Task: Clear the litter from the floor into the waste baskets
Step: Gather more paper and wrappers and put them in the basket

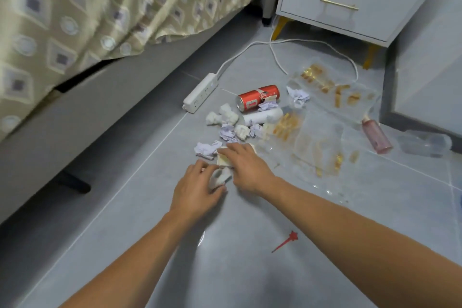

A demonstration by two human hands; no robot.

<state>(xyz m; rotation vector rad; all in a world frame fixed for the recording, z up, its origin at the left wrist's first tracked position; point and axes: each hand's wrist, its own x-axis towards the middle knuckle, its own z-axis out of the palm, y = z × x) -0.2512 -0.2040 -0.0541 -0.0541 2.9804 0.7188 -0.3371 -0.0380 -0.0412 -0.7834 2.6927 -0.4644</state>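
Both down at the near edge of the litter pile (252, 120): left hand (197, 186) curled round a white wad (220, 177), right hand (246, 162) flat on beige paper (223, 157), touching; remainder far-right, right nearer.

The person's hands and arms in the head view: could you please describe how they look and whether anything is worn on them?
Both arms are bare as far as the frame shows: no sleeves, gloves, watch or bracelets. The left hand and right hand show no rings on the fingers in view. The nails look short and unpainted.
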